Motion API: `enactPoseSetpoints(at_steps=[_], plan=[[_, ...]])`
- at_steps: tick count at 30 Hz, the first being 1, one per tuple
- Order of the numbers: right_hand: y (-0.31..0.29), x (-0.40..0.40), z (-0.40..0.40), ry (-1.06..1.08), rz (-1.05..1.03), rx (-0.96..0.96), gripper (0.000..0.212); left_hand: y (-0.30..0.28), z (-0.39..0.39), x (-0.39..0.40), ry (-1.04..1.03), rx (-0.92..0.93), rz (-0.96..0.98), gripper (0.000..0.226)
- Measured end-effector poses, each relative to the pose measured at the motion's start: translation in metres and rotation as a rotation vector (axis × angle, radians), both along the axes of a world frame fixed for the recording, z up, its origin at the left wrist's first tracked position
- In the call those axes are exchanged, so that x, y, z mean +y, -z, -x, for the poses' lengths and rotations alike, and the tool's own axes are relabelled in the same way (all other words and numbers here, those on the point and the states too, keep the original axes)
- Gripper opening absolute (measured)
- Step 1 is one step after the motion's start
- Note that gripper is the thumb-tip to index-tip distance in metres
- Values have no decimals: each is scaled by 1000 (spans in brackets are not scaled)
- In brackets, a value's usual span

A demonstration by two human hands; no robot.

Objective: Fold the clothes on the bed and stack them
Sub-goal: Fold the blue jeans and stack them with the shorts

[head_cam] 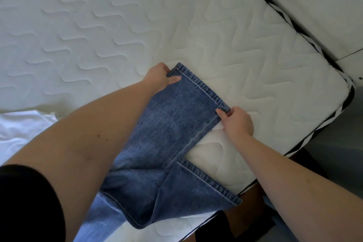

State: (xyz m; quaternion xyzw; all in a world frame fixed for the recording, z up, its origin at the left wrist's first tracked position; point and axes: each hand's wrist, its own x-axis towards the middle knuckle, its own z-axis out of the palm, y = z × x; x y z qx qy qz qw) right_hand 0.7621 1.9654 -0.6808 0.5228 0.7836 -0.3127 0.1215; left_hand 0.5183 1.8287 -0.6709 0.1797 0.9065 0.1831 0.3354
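Denim hem [198,86] pinched between both hands

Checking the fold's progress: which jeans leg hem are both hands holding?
The farther hem: left hand and right hand pinch its corners. The nearer hem lies untouched.

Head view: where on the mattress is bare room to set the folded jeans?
Free: the white quilted mattress beyond both hands, and right of the blue denim jeans toward the corner. Crowded: the near-left edge, where white cloth lies.

A bedroom: bare quilted mattress [196,25] shows.
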Motion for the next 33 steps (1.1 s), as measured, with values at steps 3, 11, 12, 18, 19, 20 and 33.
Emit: enactPoseSetpoints(at_steps=[3,11,12,18,19,20,33], plan=[[-1,-6,-1,74,47,50,40,-11,13,-22,214,-77,239,70],[5,7,-6,153,99,124,32,-6,5,-28,221,97,132,20],[5,8,-7,140,90,102,33,-2,0,-29,196,106,110,21],[-14,-9,-22,-36,-44,157,24,3,-36,-52,190,424,-75,42],[-18,-17,-28,-94,-8,199,22,1,-44,-59,209,432,-91,41],[-20,-27,-36,-159,46,220,20,0,-54,-67,221,425,-106,38],[-29,-124,-110,-589,243,-79,26,-21,-237,-152,388,-75,68,73]])
